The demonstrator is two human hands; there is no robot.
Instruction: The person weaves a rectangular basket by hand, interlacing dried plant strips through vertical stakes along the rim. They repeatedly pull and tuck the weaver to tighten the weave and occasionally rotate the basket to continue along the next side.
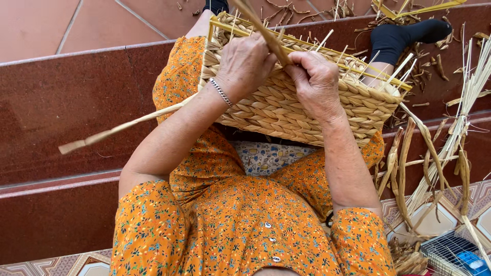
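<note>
A half-woven straw basket (286, 110) rests on my lap, its rim edged with a yellow frame (307, 42) and thin upright sticks. My left hand (244, 64), with a silver bracelet on the wrist, grips a flat dried straw strand (263, 30) near the basket's rim. My right hand (316, 82) pinches the same strand just beside it, pressed against the woven wall. Another long strand (120, 128) trails out to the left from under my left forearm.
I sit on dark red stone steps (61, 102) in an orange flowered dress. My feet in black socks (404, 36) rest on the step above. Loose dried straw (450, 148) lies at the right, with a wire cage (452, 255) at the bottom right.
</note>
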